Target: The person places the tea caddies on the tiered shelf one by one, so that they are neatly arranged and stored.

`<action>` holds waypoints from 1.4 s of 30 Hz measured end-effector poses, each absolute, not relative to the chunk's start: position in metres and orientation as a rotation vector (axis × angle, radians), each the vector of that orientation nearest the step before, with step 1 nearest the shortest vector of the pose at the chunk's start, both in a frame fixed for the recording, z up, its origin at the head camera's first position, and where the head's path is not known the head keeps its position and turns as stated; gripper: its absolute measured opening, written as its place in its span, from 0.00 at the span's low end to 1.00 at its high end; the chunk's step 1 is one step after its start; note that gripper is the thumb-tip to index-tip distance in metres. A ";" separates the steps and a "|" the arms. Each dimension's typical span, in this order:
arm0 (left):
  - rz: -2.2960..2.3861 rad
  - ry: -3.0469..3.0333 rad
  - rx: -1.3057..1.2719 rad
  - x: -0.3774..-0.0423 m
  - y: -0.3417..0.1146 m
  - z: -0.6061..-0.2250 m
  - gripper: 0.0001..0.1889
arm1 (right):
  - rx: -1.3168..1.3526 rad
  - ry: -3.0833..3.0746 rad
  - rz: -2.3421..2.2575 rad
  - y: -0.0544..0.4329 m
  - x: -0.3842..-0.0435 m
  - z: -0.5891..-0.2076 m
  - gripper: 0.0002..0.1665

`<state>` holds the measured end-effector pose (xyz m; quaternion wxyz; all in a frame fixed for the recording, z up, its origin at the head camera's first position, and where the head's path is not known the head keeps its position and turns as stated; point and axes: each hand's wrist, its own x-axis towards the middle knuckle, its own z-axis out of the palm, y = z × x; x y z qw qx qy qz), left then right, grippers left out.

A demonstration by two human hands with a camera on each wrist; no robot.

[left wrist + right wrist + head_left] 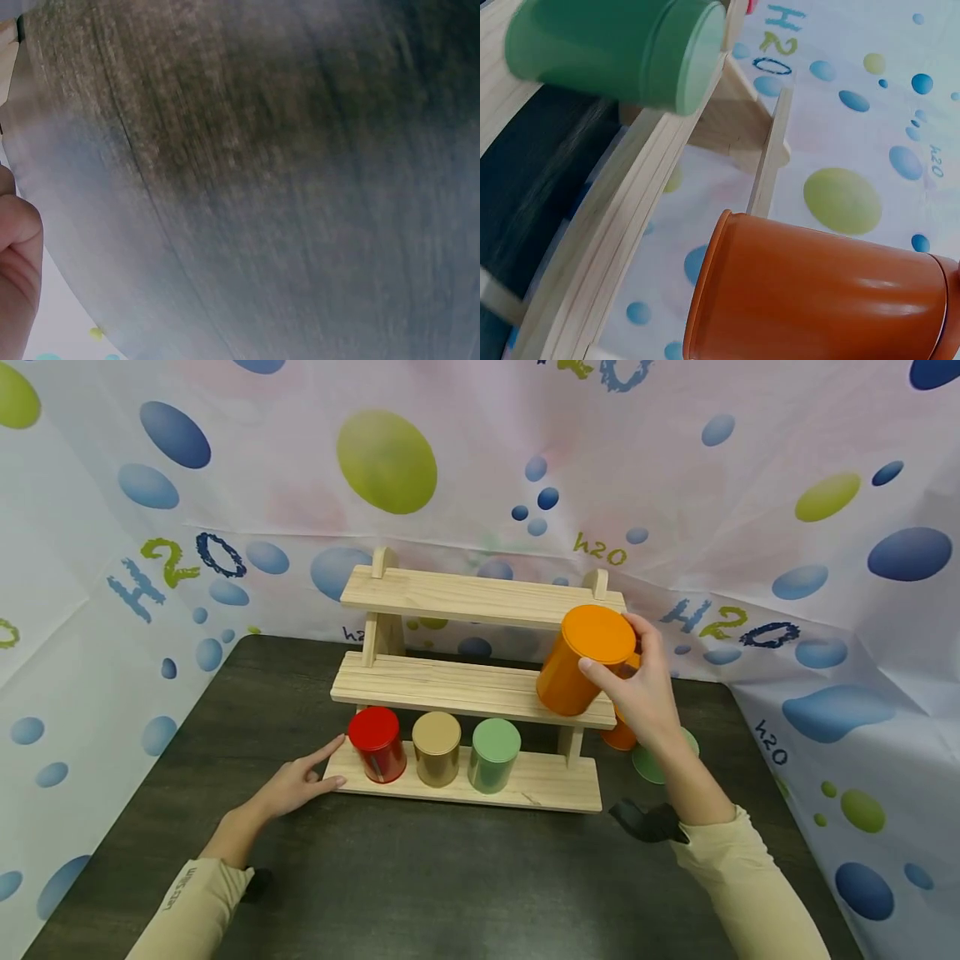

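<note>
My right hand [647, 697] grips an orange lidded canister [570, 668], thumb by its lid and fingers round the far side. Tilted, the canister overlaps the right end of the middle shelf in the head view. It fills the lower right of the right wrist view. My left hand [294, 787] holds the left end of the wooden rack's bottom shelf [555, 781], index finger towards the back and thumb at the front edge. Beside it stands a red canister [377, 745], followed by a gold canister [437, 750] and a green canister [494, 757].
The three-tier rack also has a middle shelf [450, 683] and a top shelf [480, 595]. Behind my right forearm, another orange container [619, 735] and a light green container [648, 764] stand on the dark table [420, 877]. A patterned sheet [480, 468] hangs behind.
</note>
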<state>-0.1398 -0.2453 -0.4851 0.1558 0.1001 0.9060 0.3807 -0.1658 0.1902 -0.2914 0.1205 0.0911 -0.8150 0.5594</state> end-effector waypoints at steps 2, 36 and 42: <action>1.090 2.596 0.296 -0.141 -0.244 -0.485 0.39 | 0.284 -2.376 1.674 0.184 -0.169 -0.289 0.42; 1.087 2.583 0.294 -0.140 -0.246 -0.481 0.40 | 0.553 -2.444 1.851 0.041 -0.217 -0.289 0.45; 1.089 2.583 0.300 -0.140 -0.246 -0.481 0.39 | 0.546 -2.487 1.825 0.022 -0.221 -0.295 0.46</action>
